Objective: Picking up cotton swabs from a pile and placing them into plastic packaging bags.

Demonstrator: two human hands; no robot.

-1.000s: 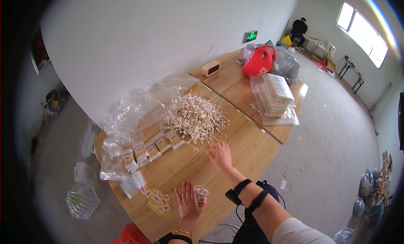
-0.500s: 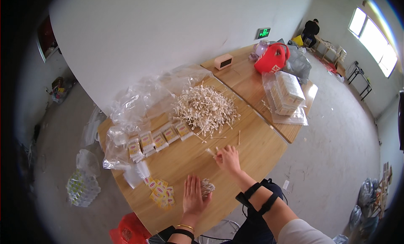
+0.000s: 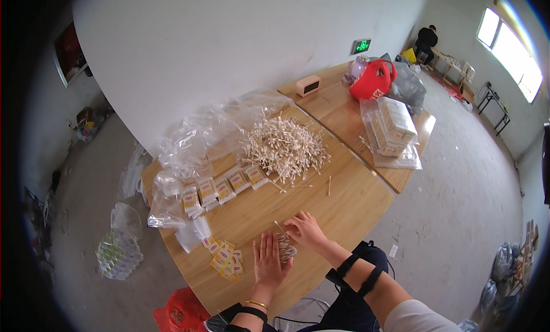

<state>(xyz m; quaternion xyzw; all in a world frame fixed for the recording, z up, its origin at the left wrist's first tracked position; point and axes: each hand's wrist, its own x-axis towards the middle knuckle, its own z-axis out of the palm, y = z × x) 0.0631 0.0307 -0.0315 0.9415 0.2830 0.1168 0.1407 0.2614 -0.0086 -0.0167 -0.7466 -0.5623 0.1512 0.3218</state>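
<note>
Soft daylight fills the room, strongest at upper right, where a window (image 3: 510,54) is washed out to white and a rainbow-tinged flare curves beside it. A green sign (image 3: 361,46) glows on the pale wall (image 3: 246,40). Clear plastic sheeting (image 3: 186,140) catches whitish highlights. Fisheye distortion bends straight edges, and darkness rings the corners. Fine detail in the cotton swab pile (image 3: 286,147) looks slightly soft.

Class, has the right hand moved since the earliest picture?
Yes: judged against the wooden table, the right hand has moved away from the large swab pile, toward the left hand.
</note>
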